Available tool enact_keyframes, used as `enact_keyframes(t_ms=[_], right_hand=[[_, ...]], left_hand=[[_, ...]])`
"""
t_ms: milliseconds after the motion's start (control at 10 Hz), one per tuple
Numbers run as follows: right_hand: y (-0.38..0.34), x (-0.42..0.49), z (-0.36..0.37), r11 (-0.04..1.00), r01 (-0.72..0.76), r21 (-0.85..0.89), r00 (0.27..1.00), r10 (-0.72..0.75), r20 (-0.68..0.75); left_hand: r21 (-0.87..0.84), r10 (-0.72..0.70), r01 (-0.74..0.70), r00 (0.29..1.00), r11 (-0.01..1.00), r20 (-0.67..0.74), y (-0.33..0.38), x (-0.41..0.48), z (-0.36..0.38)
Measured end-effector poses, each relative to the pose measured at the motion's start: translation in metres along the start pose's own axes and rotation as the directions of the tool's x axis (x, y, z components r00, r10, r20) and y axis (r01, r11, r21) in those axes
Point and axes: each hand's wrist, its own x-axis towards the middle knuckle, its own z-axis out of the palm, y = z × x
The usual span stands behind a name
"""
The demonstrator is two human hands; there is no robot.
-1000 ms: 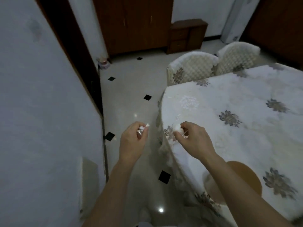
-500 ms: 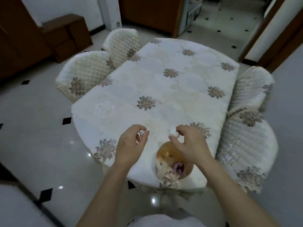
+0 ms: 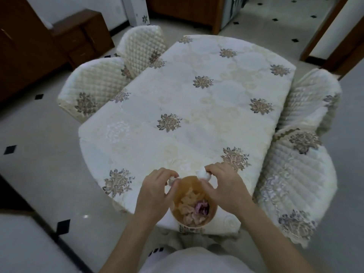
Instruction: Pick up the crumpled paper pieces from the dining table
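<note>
An orange bin (image 3: 178, 188) stands at the near edge of the dining table (image 3: 197, 107), with crumpled paper and a purple scrap inside. My left hand (image 3: 155, 192) is at the bin's left rim, its fingers pinched on a small white crumpled paper piece (image 3: 171, 179). My right hand (image 3: 224, 186) is at the bin's far right rim and grips a larger white crumpled paper ball (image 3: 203, 173) just above the rim. No loose paper shows on the flowered cream tablecloth.
Two quilted chairs (image 3: 94, 85) stand at the table's left side and two more (image 3: 299, 174) at its right. A brown cabinet (image 3: 80, 36) is at the back left. Tiled floor with black diamonds surrounds the table, and a doorway opens at the top right.
The view swung from the wall and floor to face the table head-on. Both hands, each still holding paper, came together over the bin's rim.
</note>
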Motion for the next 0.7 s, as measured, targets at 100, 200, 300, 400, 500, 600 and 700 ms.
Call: enact_keyframes(t_ms=[100,200,300,400,500,600,700], right_hand=[[-0.003,-0.004,0.000,1.000,0.002,-0.023,1.000,-0.002,0.019],[-0.002,-0.012,-0.002,0.999,-0.015,-0.040,1.000,0.016,0.022],[0.002,-0.019,-0.003,0.999,-0.017,-0.051,0.999,0.019,0.038],[0.003,-0.023,-0.004,0.999,-0.019,-0.046,0.997,0.022,0.071],[0.002,-0.028,-0.004,0.997,-0.013,-0.075,0.993,0.022,0.118],[0.001,-0.032,-0.004,0.991,0.000,-0.136,0.995,0.014,0.101],[0.002,-0.034,-0.002,0.986,0.023,-0.164,0.996,-0.009,0.085]], left_hand=[[0.000,0.006,-0.006,1.000,1.000,0.004,0.002,-0.002,0.003],[0.020,0.046,-0.046,0.999,0.999,0.023,0.003,-0.002,0.005],[0.043,0.107,-0.108,0.994,0.993,0.022,0.007,-0.005,0.005],[0.042,0.123,-0.124,0.992,0.991,0.031,0.010,-0.011,0.005],[0.078,0.071,-0.083,0.988,0.993,0.140,0.008,-0.017,0.006],[0.125,0.021,-0.046,0.981,0.991,0.190,0.003,-0.023,0.005],[0.164,0.014,-0.045,0.982,0.985,0.186,0.003,-0.023,0.004]])
